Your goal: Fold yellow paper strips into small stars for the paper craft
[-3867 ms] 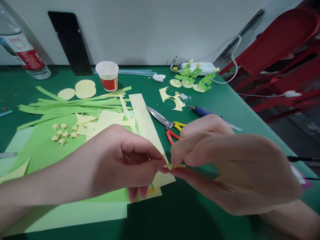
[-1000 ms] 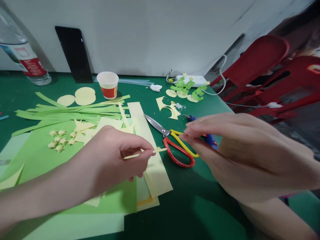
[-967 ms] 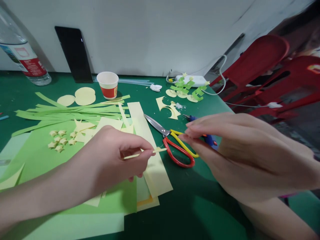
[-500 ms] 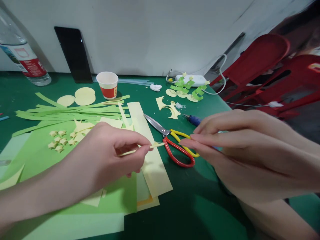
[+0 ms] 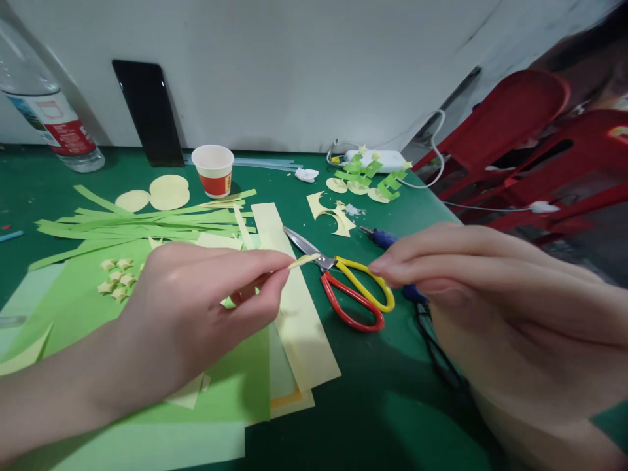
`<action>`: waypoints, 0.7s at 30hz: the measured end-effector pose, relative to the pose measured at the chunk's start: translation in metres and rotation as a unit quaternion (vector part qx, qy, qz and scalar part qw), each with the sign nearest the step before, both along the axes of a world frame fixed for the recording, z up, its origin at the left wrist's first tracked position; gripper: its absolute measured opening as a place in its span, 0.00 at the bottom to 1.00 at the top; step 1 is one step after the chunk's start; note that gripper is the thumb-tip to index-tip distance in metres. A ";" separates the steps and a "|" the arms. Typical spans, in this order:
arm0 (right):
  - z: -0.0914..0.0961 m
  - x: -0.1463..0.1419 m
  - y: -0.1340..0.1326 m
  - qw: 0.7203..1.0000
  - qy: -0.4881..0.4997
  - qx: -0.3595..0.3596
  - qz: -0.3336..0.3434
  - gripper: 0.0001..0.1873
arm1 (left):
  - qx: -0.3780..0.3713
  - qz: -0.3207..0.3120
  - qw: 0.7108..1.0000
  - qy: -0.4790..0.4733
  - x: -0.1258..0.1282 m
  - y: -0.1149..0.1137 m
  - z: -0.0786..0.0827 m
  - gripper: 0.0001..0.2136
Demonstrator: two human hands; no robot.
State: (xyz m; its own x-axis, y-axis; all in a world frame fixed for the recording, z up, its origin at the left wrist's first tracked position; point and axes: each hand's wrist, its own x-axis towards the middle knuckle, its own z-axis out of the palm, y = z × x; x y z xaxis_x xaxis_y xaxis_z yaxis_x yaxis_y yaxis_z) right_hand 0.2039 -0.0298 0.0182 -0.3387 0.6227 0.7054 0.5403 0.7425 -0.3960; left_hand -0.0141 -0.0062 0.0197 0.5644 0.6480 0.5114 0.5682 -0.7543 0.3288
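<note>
My left hand (image 5: 196, 307) pinches a thin yellow paper strip (image 5: 303, 260) between thumb and fingertips, its end pointing right over the scissors. My right hand (image 5: 490, 294) hovers a little to the right of the strip, fingers held together and extended, with nothing visible in them. Between the hands lie scissors (image 5: 343, 288) with one red and one yellow handle. A blue glue gun (image 5: 392, 248) is partly hidden behind my right hand.
Yellow paper strips (image 5: 294, 307) and green sheets (image 5: 98, 314) cover the green table (image 5: 367, 405). Small folded stars (image 5: 115, 278), green strips (image 5: 137, 219), yellow discs (image 5: 161, 191), a paper cup (image 5: 213, 170), a bottle (image 5: 49, 118), a dark phone (image 5: 150, 111) and green paper figures (image 5: 370, 176) lie beyond. Red chairs (image 5: 515, 131) stand right.
My left hand has lifted the yellow strip up and slightly away. My right hand has let go of the strip, pulled back to the right and lowered a little.
</note>
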 end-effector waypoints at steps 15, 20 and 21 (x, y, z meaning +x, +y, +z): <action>-0.003 -0.006 0.000 0.997 0.045 -0.048 -0.046 0.08 | -0.057 0.019 0.998 -0.011 -0.003 -0.005 0.006 0.10; -0.008 -0.013 0.008 0.995 0.026 -0.088 -0.038 0.09 | -0.078 0.023 0.996 -0.029 -0.002 -0.006 0.007 0.10; -0.010 -0.015 0.009 0.993 0.034 -0.112 -0.028 0.08 | -0.079 0.023 0.996 -0.028 -0.001 -0.006 0.006 0.10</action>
